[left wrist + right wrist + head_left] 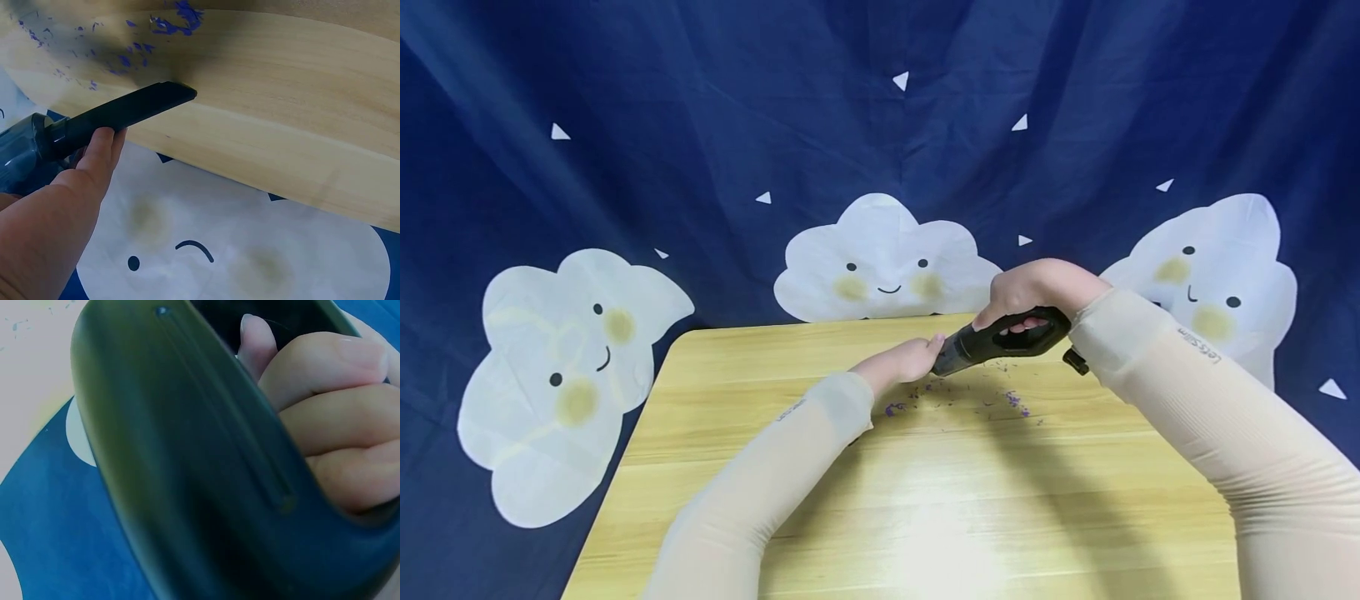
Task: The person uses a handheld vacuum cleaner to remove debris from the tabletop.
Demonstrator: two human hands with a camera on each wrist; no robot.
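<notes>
My right hand grips the loop handle of a black handheld vacuum cleaner over the far part of the table. In the right wrist view its fingers curl through the handle opening. The left hand holds the front end of the vacuum, where a clear dust cup meets a flat black nozzle. The left wrist view shows fingertips against the nozzle's side. Small purple scraps lie scattered on the wood near the nozzle tip, with another cluster below the vacuum's body.
The light wooden table has its far edge just beyond the hands. Behind it hangs a dark blue curtain printed with white smiling clouds and small triangles. Shadows of the arms fall across the tabletop.
</notes>
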